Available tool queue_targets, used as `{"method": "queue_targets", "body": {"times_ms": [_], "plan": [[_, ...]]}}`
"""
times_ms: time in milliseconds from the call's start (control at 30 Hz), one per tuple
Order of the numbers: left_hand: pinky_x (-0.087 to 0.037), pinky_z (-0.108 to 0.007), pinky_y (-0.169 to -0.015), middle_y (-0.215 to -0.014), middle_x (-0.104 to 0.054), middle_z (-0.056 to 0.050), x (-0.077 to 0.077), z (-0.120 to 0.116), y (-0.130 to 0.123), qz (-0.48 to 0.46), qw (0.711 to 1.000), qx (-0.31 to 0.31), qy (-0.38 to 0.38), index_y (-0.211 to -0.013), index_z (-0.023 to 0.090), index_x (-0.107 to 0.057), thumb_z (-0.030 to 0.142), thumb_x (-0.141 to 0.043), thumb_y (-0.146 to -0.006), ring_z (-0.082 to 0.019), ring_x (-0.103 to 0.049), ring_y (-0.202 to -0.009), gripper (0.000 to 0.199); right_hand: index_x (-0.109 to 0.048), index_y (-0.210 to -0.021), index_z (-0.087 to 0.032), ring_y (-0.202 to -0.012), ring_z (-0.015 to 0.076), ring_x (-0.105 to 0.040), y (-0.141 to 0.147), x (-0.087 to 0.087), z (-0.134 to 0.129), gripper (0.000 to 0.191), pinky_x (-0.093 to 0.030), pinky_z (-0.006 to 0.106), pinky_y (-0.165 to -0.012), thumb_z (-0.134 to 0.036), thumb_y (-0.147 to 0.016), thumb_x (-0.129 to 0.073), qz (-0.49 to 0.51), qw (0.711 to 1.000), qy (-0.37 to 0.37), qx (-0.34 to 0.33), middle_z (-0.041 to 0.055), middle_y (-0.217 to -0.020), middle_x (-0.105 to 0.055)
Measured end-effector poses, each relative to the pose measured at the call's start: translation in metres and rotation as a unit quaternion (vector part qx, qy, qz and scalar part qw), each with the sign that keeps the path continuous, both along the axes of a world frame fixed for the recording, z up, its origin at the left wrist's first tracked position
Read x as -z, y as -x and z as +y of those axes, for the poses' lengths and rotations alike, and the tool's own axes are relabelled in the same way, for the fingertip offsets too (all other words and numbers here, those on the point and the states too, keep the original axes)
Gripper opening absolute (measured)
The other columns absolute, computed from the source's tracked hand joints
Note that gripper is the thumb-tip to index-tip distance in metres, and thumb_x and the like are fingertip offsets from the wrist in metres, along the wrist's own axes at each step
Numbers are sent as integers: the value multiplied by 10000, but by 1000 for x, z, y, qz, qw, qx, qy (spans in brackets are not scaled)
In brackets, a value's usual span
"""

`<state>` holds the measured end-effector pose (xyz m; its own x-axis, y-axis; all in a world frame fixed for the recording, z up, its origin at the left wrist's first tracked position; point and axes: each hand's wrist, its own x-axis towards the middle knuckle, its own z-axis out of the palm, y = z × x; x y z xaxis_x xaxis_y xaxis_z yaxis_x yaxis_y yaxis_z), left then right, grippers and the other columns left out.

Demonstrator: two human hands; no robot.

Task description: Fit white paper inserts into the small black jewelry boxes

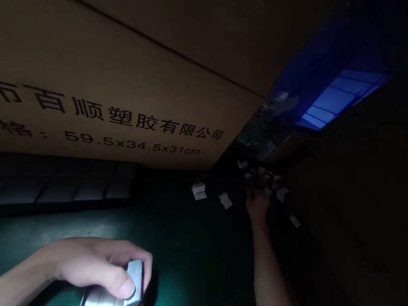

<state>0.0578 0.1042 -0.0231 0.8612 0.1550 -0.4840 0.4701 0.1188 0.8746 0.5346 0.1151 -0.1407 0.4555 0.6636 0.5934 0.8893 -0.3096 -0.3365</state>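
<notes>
The left hand (105, 262), fingers curled and thumb pressed down, grips a small, pale grey rectangular box (133, 281) above the smooth dark green surface (184, 250). The right hand (257, 208) reaches among small, folded white paper-like pieces (225, 201) scattered toward that surface's far right corner, beside a large brown cardboard carton (124, 73) with black print; shadow hides its fingers, so I cannot tell their opening or hold.
</notes>
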Motion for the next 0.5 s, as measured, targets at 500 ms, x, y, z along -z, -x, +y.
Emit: {"method": "queue_targets", "body": {"times_ms": [500], "plan": [[-537, -372, -914, -1137, -750, -140, 15, 10, -9, -41, 919, -392, 2, -1299, 186, -621, 705, -711, -785, -294, -708, -1074, 736, -686, -1176, -150, -1148, 264, -646, 19, -63, 22, 385, -489, 399, -1029, -209, -929, -395, -4, 999, 0, -40, 160, -1189, -704]]}}
